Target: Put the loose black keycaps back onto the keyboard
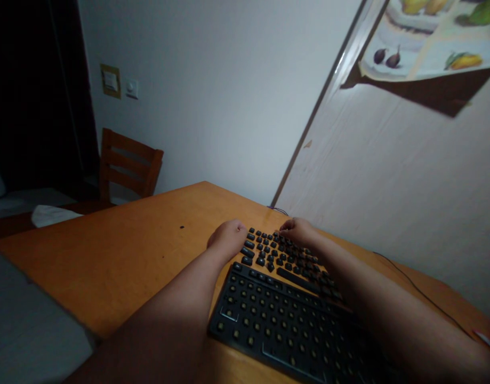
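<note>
Loose black keycaps (259,261) lie on the wooden table in rows, laid out like a keyboard. Nearer to me is a black keyboard (268,320) with its caps off, its light switch stems showing. My left hand (227,237) rests closed in a fist at the left edge of the keycaps; whatever may be inside it is hidden. At the far row, my right hand (298,230) has its fingers curled and pinched at a small dark keycap. My right forearm covers the right part of the keycaps and keyboard.
The wooden table (149,256) meets a pale wall (213,106) behind. A thin cable (412,293) runs along its right side. A wooden chair (128,165) stands at the far left. A small dark speck (182,227) is left of my left hand.
</note>
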Demonstrator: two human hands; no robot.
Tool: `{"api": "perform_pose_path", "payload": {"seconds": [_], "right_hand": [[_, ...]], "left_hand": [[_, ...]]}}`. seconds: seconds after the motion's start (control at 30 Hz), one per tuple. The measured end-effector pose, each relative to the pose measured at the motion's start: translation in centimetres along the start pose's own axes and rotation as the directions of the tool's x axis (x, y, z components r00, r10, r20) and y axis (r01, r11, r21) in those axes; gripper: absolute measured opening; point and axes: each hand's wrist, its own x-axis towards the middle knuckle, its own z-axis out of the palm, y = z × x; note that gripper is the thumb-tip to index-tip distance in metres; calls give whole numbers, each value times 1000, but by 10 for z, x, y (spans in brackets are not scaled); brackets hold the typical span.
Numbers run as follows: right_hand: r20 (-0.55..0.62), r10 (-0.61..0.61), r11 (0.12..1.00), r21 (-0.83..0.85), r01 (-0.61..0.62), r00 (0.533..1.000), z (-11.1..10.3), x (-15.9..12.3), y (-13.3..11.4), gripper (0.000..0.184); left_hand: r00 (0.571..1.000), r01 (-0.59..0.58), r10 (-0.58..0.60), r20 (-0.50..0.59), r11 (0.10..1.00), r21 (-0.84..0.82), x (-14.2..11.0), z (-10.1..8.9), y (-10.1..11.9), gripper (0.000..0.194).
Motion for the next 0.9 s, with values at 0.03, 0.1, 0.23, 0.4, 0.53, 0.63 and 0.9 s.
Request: {"api": "perform_pose_path", "payload": {"seconds": [0.03,0.1,0.23,0.4,0.53,0.63,0.9], "right_hand": [[7,-4,1000,0,4,1000,1,4,0,23],[23,-12,1000,0,12,1000,3,10,1,24],[63,-22,1000,-1,22,998,7,19,-1,23],[81,-32,999,7,31,996,12,22,-2,19],[73,-34,999,17,33,997,13,22,-3,18],[47,-38,999,26,37,998,8,17,-5,21],[-24,-175,978,113,177,984,-20,-58,-31,17]], "left_hand": [[1000,-2,2,-1,1000,-1,0,0,-1,22],[1000,-7,7,-3,1000,0,0,1,-1,22],[1000,5,-5,-5,1000,16,0,0,0,21],[1000,11,-11,7,1000,3,0,1,0,21],[1000,16,-16,14,1000,7,1,1,-2,21],[1000,1,-2,10,1000,2,1,2,-3,23],[1000,-2,2,4,1000,18,0,0,2,20]]}}
